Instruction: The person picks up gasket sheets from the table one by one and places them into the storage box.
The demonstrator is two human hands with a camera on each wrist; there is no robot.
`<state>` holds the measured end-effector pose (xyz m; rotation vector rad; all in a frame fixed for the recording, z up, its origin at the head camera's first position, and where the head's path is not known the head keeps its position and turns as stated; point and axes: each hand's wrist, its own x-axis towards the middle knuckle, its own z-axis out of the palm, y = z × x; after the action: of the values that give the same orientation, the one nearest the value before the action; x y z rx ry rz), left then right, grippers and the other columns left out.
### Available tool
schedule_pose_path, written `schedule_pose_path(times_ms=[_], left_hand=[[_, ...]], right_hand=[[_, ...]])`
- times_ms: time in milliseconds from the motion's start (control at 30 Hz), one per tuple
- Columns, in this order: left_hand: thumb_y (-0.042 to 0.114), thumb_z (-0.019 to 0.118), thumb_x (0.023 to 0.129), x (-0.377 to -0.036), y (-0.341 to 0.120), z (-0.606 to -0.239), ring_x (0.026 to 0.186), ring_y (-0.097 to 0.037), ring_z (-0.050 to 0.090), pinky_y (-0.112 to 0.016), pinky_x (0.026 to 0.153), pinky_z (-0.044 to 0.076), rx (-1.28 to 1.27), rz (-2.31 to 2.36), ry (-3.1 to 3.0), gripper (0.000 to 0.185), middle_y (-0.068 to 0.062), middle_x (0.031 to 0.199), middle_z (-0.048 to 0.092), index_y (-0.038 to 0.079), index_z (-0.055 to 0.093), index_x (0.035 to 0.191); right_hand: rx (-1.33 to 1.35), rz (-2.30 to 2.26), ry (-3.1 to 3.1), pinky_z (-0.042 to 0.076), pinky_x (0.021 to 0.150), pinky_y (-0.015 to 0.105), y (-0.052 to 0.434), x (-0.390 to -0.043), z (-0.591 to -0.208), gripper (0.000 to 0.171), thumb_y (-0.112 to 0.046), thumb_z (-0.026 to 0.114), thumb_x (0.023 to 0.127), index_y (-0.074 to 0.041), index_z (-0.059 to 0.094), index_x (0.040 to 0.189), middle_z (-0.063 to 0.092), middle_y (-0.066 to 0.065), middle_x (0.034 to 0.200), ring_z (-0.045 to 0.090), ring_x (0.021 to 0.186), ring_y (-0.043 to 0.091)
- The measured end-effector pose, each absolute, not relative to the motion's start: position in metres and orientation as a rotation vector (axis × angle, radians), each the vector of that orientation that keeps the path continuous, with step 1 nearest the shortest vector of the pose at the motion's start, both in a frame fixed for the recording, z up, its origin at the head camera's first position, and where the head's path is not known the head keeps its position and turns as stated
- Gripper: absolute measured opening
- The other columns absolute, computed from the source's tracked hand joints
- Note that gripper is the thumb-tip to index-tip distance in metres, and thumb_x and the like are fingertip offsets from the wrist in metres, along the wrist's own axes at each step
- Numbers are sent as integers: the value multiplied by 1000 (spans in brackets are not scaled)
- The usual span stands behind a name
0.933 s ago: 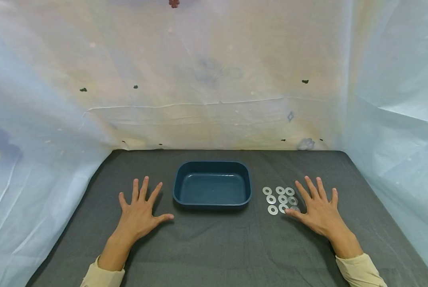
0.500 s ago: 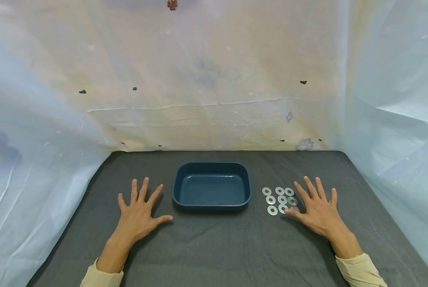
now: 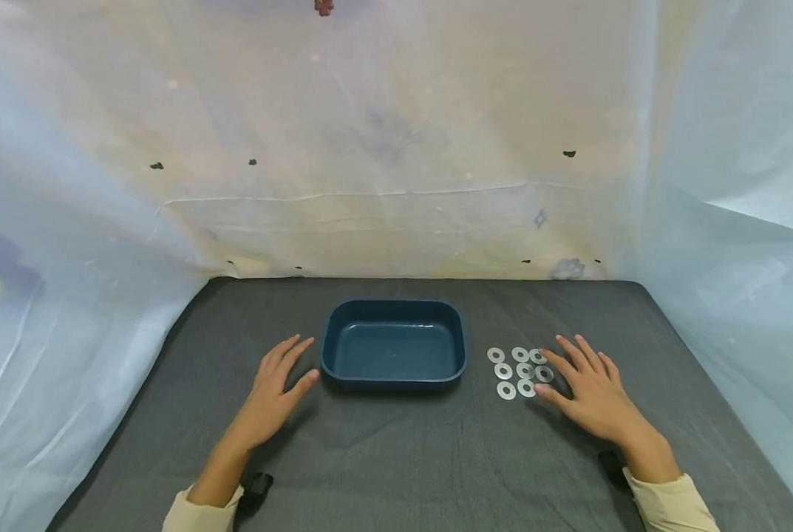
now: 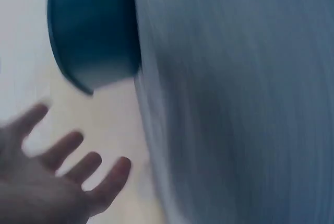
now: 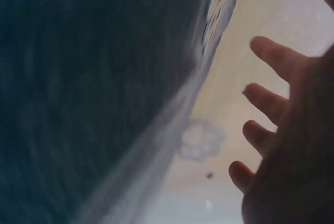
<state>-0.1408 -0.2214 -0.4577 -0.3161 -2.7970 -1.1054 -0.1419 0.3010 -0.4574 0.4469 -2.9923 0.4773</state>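
Observation:
A dark blue rectangular tray (image 3: 393, 383) sits on the grey cloth, its inside bare. To its right, several flat metal washers (image 3: 503, 371) lie in rough rows. My left hand (image 3: 271, 399) is left of the tray, fingers extended and tilted toward it, holding nothing. In the left wrist view its fingers (image 4: 68, 151) are spread below the tray's end wall (image 4: 99, 36). My right hand (image 3: 598, 403) hovers by the right side of the washers; its thumb and index finger overlap the nearest ones in the head view. The right wrist view shows its fingers (image 5: 271, 98) loosely bent with nothing between them.
Grey cloth (image 3: 396, 465) covers the table. A pale patterned sheet (image 3: 396, 148) hangs behind it, and whitish sheets flank the left side (image 3: 57, 332) and right side (image 3: 735, 310). A dark band (image 3: 256, 489) shows at the left wrist.
My left hand has rotated inward, its spread fingers drawing together and moving right toward the tray. The right hand's fingers have relaxed and bent slightly. Tray and washers stay put.

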Motion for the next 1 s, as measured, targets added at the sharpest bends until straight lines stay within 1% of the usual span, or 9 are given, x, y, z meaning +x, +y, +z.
schedule_pose_path(times_ms=[67, 133, 233, 300, 400, 500, 700, 833, 1000], left_hand=[[35, 50, 105, -142, -212, -458, 144, -35, 30, -61, 105, 38, -232, -1412, -2669, 53, -14, 159, 31, 23, 35, 155], [36, 46, 107, -144, -204, -461, 138, -28, 38, -46, 97, 49, -97, -1705, -2527, 52, -13, 157, 34, 23, 33, 155], [37, 44, 107, -148, -197, -470, 130, -20, 43, -29, 84, 55, 81, -2050, -2306, 55, -10, 157, 33, 22, 27, 157], [35, 46, 107, -152, -196, -477, 128, -18, 45, -23, 77, 54, 121, -2181, -2178, 57, -11, 156, 31, 19, 25, 158], [27, 50, 106, -155, -196, -487, 126, -14, 47, -22, 72, 55, 90, -2223, -2095, 59, -12, 155, 31, 15, 26, 158], [23, 54, 104, -156, -197, -494, 125, -10, 48, -22, 72, 55, -7, -2129, -2171, 58, -12, 155, 35, 14, 30, 157], [25, 57, 103, -157, -197, -502, 119, -2, 51, -24, 77, 56, -117, -1998, -2298, 55, -11, 153, 43, 14, 39, 153], [25, 57, 102, -157, -197, -501, 113, -3, 54, -24, 77, 55, -104, -1996, -2299, 52, -9, 152, 45, 13, 42, 151], [26, 57, 102, -156, -199, -498, 106, -4, 57, -24, 77, 55, -99, -2013, -2294, 52, -9, 150, 46, 12, 43, 150]], right_hand=[[452, 552, -2991, 15, 106, 72, 301, -142, -457, 64, -52, 59, 96, -19, 44, 149, 28, 18, 160, 16, 149, 46], [457, 615, -2986, 19, 102, 72, 300, -142, -457, 64, -49, 61, 96, -17, 45, 148, 30, 19, 158, 19, 146, 47], [477, 660, -2962, 25, 96, 70, 300, -144, -457, 62, -45, 65, 94, -15, 48, 146, 38, 19, 152, 28, 140, 46], [493, 687, -2940, 29, 94, 67, 299, -145, -457, 61, -42, 68, 93, -13, 51, 143, 44, 19, 145, 35, 134, 45], [496, 739, -2930, 34, 94, 64, 299, -148, -457, 59, -39, 73, 89, -11, 56, 138, 51, 20, 135, 42, 125, 42], [457, 774, -2942, 39, 94, 63, 300, -148, -457, 58, -38, 78, 86, -10, 60, 134, 55, 22, 129, 47, 120, 43], [393, 765, -2961, 42, 89, 58, 304, -146, -458, 50, -34, 85, 78, -10, 68, 119, 59, 18, 118, 52, 111, 39], [365, 716, -2978, 44, 83, 51, 305, -146, -459, 46, -33, 87, 75, -10, 69, 110, 60, 15, 109, 55, 100, 32], [297, 687, -3018, 45, 77, 46, 305, -147, -459, 44, -39, 88, 73, -11, 70, 101, 60, 11, 102, 57, 91, 27]])
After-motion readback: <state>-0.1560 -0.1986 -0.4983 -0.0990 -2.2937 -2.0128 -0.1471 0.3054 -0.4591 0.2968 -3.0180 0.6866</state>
